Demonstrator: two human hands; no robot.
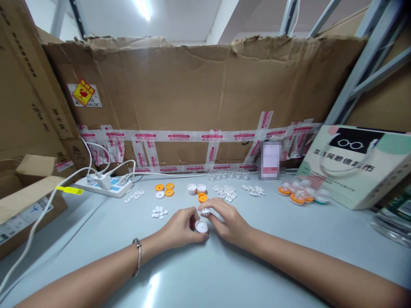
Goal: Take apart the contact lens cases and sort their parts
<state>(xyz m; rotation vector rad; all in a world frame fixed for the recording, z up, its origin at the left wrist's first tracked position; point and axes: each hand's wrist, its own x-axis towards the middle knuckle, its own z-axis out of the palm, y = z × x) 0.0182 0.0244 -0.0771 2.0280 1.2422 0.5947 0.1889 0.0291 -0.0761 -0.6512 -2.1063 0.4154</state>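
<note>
My left hand [180, 229] is closed around a small white round cap [201, 226], held just above the grey table [205, 273]. My right hand [224, 220] meets it from the right, its fingers pinching a small white disc [205, 211] right above the cap. Just beyond my hands lie an orange ring [202, 197], two white round cups [196, 188] and a scatter of small white pieces [224, 192]. A cluster of tiny white discs [159, 212] lies to the left of my left hand. A metal bangle [138, 256] circles my left wrist.
A white power strip [104, 185] with plugs and cables sits at the back left, near orange and white rings [164, 190]. Finished orange-and-clear pieces [300, 194] pile at the right beside a printed paper bag [356, 164]. Taped cardboard [199, 107] walls the back; cardboard boxes [25, 205] stand on the left.
</note>
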